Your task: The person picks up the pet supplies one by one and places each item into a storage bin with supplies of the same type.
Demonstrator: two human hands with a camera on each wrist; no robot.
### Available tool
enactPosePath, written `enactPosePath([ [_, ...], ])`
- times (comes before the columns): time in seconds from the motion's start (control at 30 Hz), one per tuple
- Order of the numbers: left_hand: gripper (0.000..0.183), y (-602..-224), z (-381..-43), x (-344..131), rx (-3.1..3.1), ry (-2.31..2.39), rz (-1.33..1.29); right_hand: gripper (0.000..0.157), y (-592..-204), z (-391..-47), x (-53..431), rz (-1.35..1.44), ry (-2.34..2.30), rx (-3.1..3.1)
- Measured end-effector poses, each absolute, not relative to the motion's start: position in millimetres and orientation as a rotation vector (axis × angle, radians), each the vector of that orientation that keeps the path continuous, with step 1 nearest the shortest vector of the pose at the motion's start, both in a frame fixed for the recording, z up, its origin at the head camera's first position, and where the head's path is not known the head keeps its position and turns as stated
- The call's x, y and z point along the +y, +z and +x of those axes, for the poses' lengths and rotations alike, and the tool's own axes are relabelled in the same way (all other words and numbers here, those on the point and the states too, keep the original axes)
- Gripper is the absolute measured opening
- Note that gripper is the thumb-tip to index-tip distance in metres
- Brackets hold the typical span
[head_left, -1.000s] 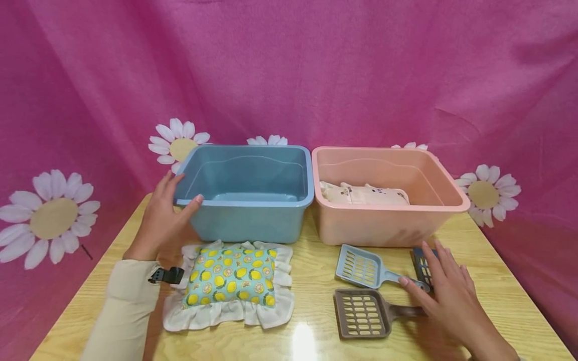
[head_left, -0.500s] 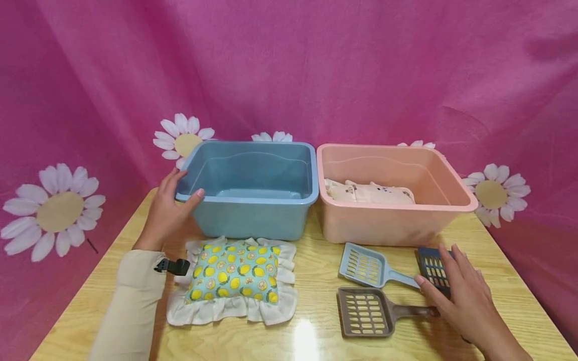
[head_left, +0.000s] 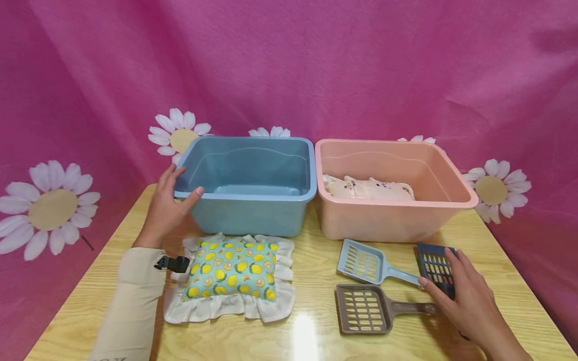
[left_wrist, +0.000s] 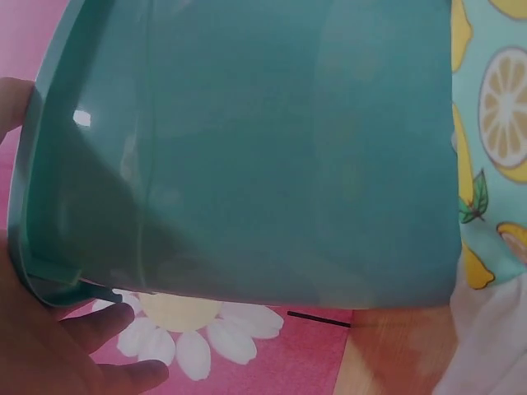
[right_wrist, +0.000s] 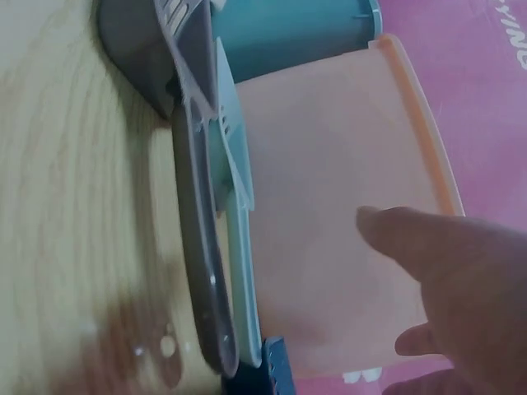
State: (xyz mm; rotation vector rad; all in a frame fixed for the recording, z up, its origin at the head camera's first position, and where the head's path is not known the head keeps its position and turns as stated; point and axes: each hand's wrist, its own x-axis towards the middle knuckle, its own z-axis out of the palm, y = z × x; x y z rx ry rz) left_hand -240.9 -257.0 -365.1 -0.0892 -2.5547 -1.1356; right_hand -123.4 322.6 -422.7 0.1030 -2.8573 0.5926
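Note:
In the head view, my left hand (head_left: 164,208) rests across the near left corner of the blue plastic tub (head_left: 248,215), thumb and fingers spread along its rim. The left wrist view shows that hand's fingers (left_wrist: 99,329) by the rim corner. My right hand (head_left: 471,298) hovers with relaxed fingers over the handle ends of the litter scoops, holding nothing. Beneath and beside it lie a light blue litter scoop (head_left: 383,265), a brown litter scoop (head_left: 389,306) and a dark blue litter scoop (head_left: 421,253), whose handle is partly hidden by the hand.
A pink tub (head_left: 375,220) stands right of the blue one, with a cream printed cloth item (head_left: 379,190) inside. A lemon-print pillow (head_left: 232,271) with white ruffles lies in front of the blue tub. A pink daisy curtain (head_left: 289,65) hangs behind the wooden table (head_left: 311,281).
My right hand has shifted slightly right relative to the scoops, uncovering more of the dark blue scoop and the light blue handle. The left hand stays at the tub's corner.

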Motion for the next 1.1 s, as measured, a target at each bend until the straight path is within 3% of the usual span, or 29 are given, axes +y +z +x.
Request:
enactPosePath([
  [0.2,0.076,-365.4,-241.6,-256.7,-2.547,-1.144,-0.091,0.097,-426.9,-120.8,332.0,0.058,0.598,-2.920],
  [0.63,0.076,-365.3,-239.7,-257.4,-2.524,-1.160,-0.090,0.094,-431.1,-114.0,346.8,-0.036,0.604,-2.954],
  [0.93,0.076,-366.8,-240.8,-256.5,-2.526,-1.159,-0.092,0.112,-430.5,-110.0,357.2,-0.229,0.554,-3.161],
  [1.1,0.077,-367.3,-239.3,-257.2,-2.529,-1.163,-0.087,0.112,-431.7,-110.2,357.3,-0.344,0.643,-3.252],
])
